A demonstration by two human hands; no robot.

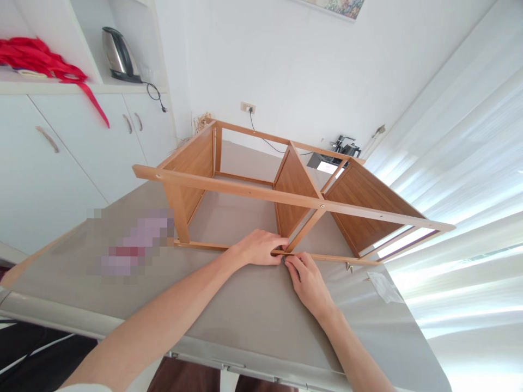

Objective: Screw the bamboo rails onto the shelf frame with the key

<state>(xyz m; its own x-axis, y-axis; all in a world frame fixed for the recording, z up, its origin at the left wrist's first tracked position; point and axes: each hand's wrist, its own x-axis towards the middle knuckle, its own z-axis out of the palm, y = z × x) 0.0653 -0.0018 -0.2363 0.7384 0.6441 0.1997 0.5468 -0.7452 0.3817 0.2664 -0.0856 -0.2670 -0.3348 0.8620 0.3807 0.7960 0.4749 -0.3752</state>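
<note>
A wooden shelf frame (245,191) with brown panels lies on its side across the grey table. My left hand (263,247) grips its lower front rail (214,246), fingers wrapped around it close to the middle crosspiece (304,230). Just beside it, my right hand (306,275) pinches something small and dark at the rail, right below that joint. The small piece is mostly covered by my fingertips, so its kind cannot be made out. A screw hole (322,206) shows on the upper front rail.
Small metal screws (349,267) and a clear plastic bag (385,287) lie at the right on the table (245,305). A blurred-out purplish item (141,239) is at the left. Behind stand a kettle (119,54) on a cabinet and a dark appliance (345,147); white curtains hang right.
</note>
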